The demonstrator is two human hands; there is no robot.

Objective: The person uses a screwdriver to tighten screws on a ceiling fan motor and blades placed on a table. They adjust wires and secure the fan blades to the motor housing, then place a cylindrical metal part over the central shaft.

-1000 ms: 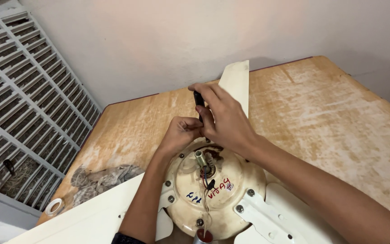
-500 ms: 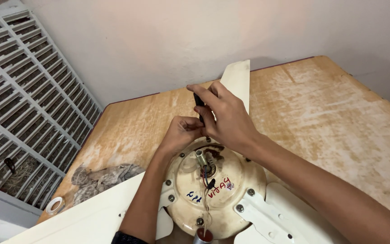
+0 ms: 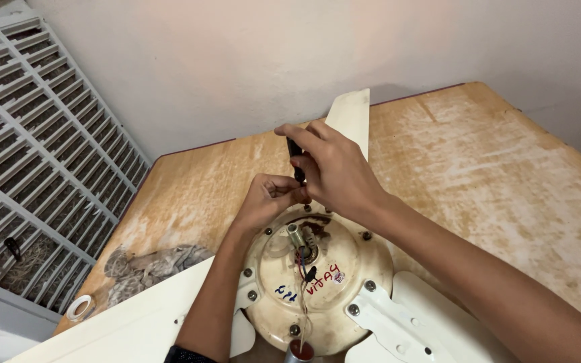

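Head view: looks down on a worn wooden table pushed against a pale wall, with a ceiling fan lying on it.
Fan motor: the cream round motor housing sits at the near edge of the table, its short shaft and a few thin wires standing up at the centre; there is handwriting on the housing.
Blades: one cream blade points away toward the wall, a second blade runs out to the lower left, and a third blade lies at the lower right.
Right hand: the right hand is curled closed around a dark screwdriver handle, held nearly upright over the far rim of the housing; the tip is hidden behind the fingers.
Left hand: the left hand is pinched shut just below the right hand, fingertips touching the tool's lower part at the housing rim; whether it grips the shaft or a screw cannot be told.
Beside the fan: a crumpled grey rag lies on the table's left edge, near a small roll of white tape.
Left of table: a white slatted grille panel leans there.
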